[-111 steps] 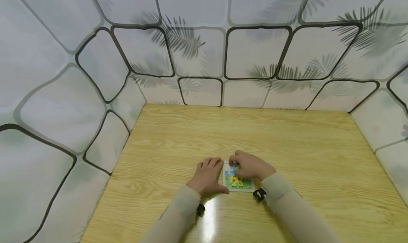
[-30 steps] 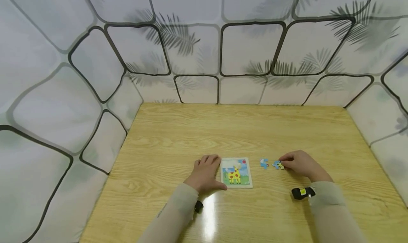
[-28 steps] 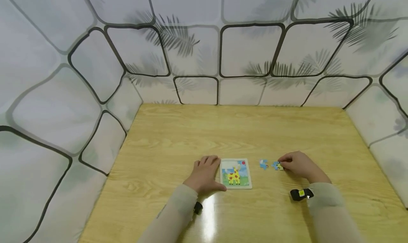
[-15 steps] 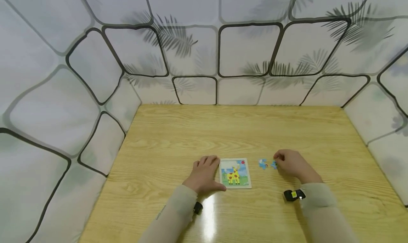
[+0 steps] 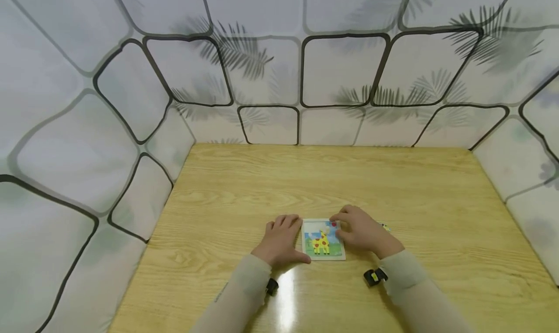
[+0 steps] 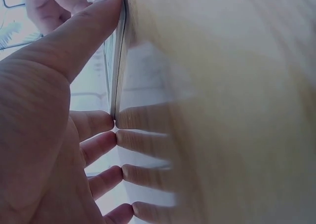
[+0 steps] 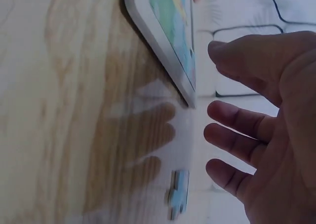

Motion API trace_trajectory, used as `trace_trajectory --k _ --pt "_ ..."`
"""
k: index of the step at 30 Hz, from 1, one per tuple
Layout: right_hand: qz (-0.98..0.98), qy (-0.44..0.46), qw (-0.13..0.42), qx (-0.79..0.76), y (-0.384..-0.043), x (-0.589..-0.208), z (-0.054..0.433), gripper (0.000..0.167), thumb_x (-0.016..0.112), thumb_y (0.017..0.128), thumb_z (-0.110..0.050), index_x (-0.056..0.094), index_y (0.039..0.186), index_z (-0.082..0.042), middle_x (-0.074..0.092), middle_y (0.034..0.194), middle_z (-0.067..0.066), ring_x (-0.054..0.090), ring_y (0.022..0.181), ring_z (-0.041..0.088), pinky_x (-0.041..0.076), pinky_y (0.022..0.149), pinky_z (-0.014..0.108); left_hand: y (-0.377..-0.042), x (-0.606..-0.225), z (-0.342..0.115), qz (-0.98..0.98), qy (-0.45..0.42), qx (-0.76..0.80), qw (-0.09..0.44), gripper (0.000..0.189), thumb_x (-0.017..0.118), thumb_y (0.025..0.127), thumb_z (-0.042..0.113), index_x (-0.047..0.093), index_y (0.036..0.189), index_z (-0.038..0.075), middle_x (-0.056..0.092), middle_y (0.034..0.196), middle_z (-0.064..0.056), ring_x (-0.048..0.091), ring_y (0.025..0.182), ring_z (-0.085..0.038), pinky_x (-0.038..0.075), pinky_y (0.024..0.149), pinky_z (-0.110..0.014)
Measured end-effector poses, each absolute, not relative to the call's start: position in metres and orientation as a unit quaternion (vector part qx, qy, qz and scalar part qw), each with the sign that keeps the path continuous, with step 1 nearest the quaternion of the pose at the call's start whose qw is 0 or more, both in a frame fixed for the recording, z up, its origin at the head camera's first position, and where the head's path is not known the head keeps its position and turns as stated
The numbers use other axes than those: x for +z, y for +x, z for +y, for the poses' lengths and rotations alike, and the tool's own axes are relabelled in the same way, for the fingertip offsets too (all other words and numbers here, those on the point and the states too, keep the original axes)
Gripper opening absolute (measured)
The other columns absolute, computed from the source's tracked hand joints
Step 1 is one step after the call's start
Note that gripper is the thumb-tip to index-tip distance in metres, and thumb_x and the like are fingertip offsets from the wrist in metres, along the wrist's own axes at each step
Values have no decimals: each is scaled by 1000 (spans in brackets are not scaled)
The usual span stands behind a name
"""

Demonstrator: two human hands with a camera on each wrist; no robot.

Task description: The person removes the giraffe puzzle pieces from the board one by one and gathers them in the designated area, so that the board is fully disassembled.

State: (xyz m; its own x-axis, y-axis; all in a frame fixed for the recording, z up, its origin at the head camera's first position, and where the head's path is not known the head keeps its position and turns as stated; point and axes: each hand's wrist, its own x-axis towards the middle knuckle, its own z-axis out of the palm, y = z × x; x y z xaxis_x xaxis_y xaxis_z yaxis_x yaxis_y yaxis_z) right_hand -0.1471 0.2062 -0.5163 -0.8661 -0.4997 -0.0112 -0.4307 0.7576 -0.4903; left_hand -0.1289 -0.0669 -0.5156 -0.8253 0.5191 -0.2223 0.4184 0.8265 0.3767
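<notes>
A square giraffe puzzle in a pale frame lies on the table. My left hand rests along its left side with fingers spread, index fingertip at the upper corner and thumb at the lower one. In the left wrist view that thumb lies against the frame's edge. My right hand is over the puzzle's upper right side, thumb and index tips close to the printed red dot. In the right wrist view the thumb covers the index finger, so I cannot tell whether a piece sits between them.
A yellow and blue puzzle piece shows partly past my right hand. One blue piece lies on the wood in the right wrist view. Patterned fabric walls border the table at the back and sides.
From the pieces on the right, my right hand has moved left to the puzzle's upper right side. It now hides where the left one of the two pieces lay. My left hand stays put.
</notes>
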Motion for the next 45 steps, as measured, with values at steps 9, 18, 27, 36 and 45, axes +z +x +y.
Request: trace_trajectory --k 9,18,27,36,45 --pt "935 -283 82 -200 -150 -518 190 35 70 86 -11 73 120 -16 55 106 3 45 85 17 39 73 38 -128 -516 -67 943 251 152 161 108 74 76 71 33 158 14 30 161 -4 27 146 -29 28 113 -55" --pt "939 -264 152 -160 -163 -505 182 41 64 80 -1 71 117 -16 50 95 1 45 75 18 42 66 34 -127 -515 -67 942 253 151 160 106 73 77 70 34 158 14 29 161 -3 26 146 -29 28 114 -55" --pt "938 -258 176 -152 -166 -504 181 42 62 81 1 72 117 -18 51 96 1 47 76 16 46 70 35 -128 -515 -67 943 253 149 159 106 72 78 70 33 158 14 29 161 -3 26 146 -29 28 114 -55" --pt "935 -258 179 -164 -167 -497 175 39 63 74 6 67 106 -17 47 94 3 44 78 20 42 67 35 -127 -513 -66 944 249 147 161 105 73 78 70 33 158 15 29 161 -2 26 146 -27 28 113 -54" --pt "937 -251 164 -176 -167 -500 177 40 69 77 4 66 113 -14 55 95 -1 47 81 18 45 73 38 -126 -511 -66 945 253 143 153 105 73 78 70 34 158 15 31 161 -3 27 146 -28 30 112 -54"
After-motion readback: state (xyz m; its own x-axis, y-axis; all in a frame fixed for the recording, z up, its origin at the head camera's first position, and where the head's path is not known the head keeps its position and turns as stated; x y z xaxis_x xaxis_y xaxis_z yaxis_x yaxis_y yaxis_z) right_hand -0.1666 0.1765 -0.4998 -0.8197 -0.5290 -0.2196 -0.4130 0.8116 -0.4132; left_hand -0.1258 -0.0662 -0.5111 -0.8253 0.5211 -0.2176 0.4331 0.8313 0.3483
